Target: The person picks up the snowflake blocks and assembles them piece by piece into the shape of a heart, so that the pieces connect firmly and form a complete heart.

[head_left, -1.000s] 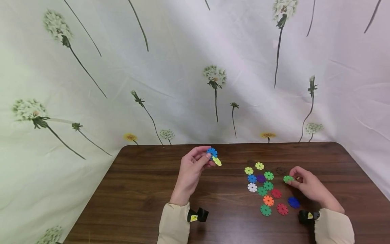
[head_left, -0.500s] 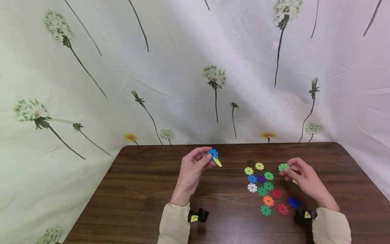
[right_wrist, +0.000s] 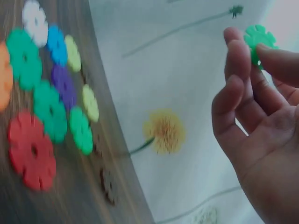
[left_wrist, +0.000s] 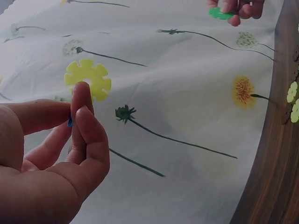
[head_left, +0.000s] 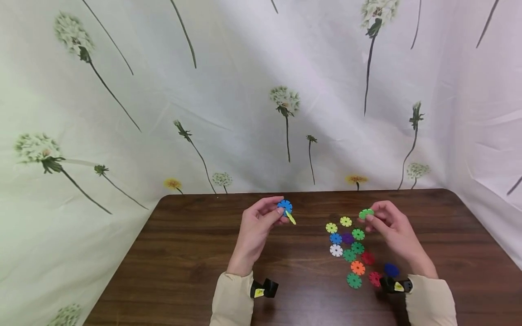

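Note:
My left hand (head_left: 256, 231) pinches a blue notched plastic disc (head_left: 287, 204) between thumb and fingers, raised above the table. A yellow notched disc (head_left: 291, 218) is joined to the blue one at an angle; the left wrist view shows its flat face, with only a sliver of blue visible. To the right, my right hand (head_left: 395, 231) holds a light green notched disc (head_left: 364, 213) by its edge, thumb on top. A gap separates the two hands. In the right wrist view the green disc (right_wrist: 258, 36) sits between thumb and fingers.
Several loose discs lie on the dark wooden table (head_left: 183, 253), among them white (head_left: 336, 250), orange (head_left: 358, 267) and purple (head_left: 348, 238) ones. A brown disc (right_wrist: 108, 185) shows in the right wrist view. Behind the table hangs a dandelion-print cloth (head_left: 244, 136).
My right hand has moved left and away from me with the green disc, towards the left hand. The left hand stays nearly in place; the yellow disc now appears more edge-on.

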`<state>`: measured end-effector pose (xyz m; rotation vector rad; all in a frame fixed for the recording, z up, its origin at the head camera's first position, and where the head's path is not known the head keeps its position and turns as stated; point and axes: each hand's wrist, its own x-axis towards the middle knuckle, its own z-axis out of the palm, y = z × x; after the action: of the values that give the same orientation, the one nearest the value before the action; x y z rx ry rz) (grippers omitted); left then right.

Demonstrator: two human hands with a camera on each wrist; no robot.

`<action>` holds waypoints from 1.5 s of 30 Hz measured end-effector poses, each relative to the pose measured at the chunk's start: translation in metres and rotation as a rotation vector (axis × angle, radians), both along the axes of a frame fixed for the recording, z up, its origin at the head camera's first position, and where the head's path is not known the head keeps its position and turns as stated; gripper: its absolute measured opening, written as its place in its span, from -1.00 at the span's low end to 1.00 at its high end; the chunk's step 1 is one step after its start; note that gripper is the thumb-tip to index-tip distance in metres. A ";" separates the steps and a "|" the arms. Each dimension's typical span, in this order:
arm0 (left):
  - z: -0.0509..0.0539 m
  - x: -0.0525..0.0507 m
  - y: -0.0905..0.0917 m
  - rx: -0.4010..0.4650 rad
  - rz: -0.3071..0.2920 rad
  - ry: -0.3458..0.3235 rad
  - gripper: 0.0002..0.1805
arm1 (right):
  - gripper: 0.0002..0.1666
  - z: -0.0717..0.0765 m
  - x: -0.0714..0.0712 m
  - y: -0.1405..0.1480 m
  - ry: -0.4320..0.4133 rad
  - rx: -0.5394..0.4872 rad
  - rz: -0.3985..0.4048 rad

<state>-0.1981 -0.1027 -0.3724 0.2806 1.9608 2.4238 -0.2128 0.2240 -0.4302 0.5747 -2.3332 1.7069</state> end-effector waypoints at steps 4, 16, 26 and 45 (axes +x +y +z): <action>0.000 -0.001 0.002 -0.014 -0.020 0.007 -0.64 | -0.82 0.009 0.003 -0.014 -0.015 -0.018 -0.023; -0.003 0.001 0.009 -0.020 -0.037 -0.024 -0.67 | -0.78 0.027 0.009 -0.042 0.034 0.005 -0.053; -0.004 0.003 0.013 -0.062 -0.056 -0.040 -0.67 | -0.78 0.036 0.010 -0.071 0.064 -0.051 -0.035; 0.002 0.000 0.018 -0.086 -0.034 -0.045 -0.69 | -0.75 0.040 0.006 -0.093 0.124 -0.012 0.038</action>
<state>-0.1979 -0.0845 -0.3705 0.2541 2.0177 2.2972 -0.2071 0.1308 -0.3901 0.7060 -2.2385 1.6506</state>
